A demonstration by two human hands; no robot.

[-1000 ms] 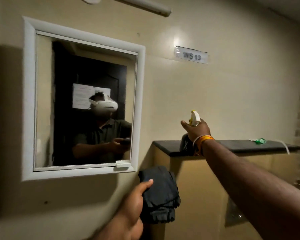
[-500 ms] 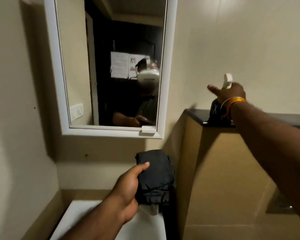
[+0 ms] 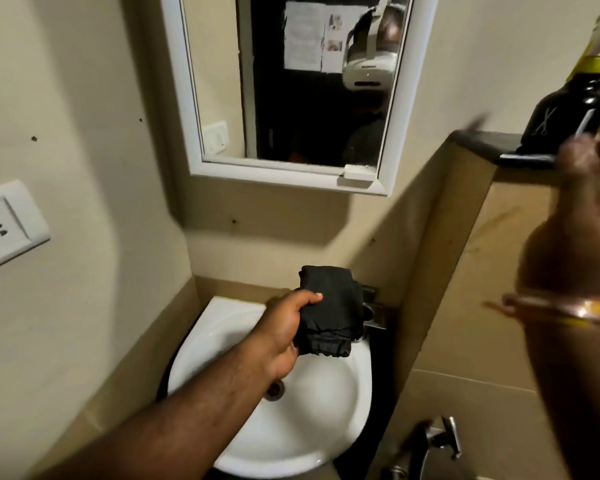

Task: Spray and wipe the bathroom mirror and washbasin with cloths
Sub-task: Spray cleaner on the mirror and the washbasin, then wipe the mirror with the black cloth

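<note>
My left hand [image 3: 283, 336] grips a folded black cloth [image 3: 333, 313] just above the back of the white washbasin [image 3: 326, 410]. On the wall above hangs the white-framed mirror [image 3: 291, 98]. A black spray bottle [image 3: 568, 112] with a yellow collar and white trigger stands by itself on the dark ledge [image 3: 482, 143] at the upper right. My right hand [image 3: 575, 237], blurred by motion, is just below and in front of the bottle. It holds nothing, and orange bangles circle its wrist.
A chrome basin tap [image 3: 374, 315] is partly hidden behind the cloth. A white wall socket [image 3: 0, 226] sits on the left wall. A second chrome tap [image 3: 440, 441] sticks out low on the beige partition at the right. The basin drain [image 3: 276, 389] shows beside my left wrist.
My right hand has let go of the spray bottle, left it on the ledge and drawn back. My view has tilted down to the washbasin. The left hand still holds the cloth.
</note>
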